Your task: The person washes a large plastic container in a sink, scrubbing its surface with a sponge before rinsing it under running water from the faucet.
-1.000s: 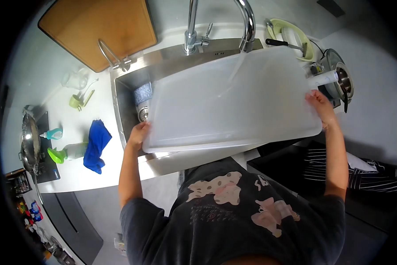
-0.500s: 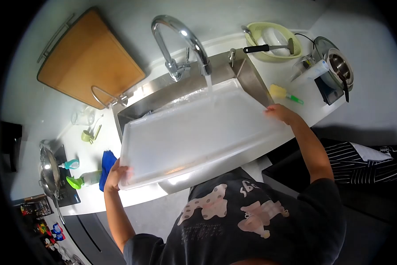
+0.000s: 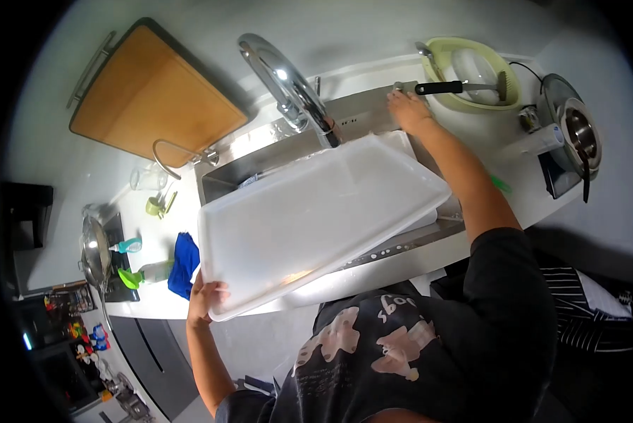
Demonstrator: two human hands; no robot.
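My left hand (image 3: 205, 302) is closed on the near left corner of a large, rectangular, translucent white plastic lid (image 3: 309, 225). The lid lies tilted across the steel sink (image 3: 228, 169), its far side beneath the chrome faucet (image 3: 288, 88). My right hand (image 3: 409, 111) is off the lid, at the sink's back right corner. Its fingers are bent at a small metal knob-like fitting (image 3: 399, 86), partly hidden by the hand. Another white edge (image 3: 423, 221) shows under the lid's right side.
At the back right, a pale green basket (image 3: 439, 53) holds a bowl and a black-handled turner (image 3: 439, 88). Metal bowls (image 3: 580, 134) stand farther right. A wooden cutting board (image 3: 154, 92) leans at the left. A blue cloth (image 3: 183, 264) and spray bottle (image 3: 154, 273) sit on the left counter.
My right hand has let go of the lid's right edge and reached to the fitting behind the sink. The lid's right side has dropped toward the sink. The water stream no longer shows.
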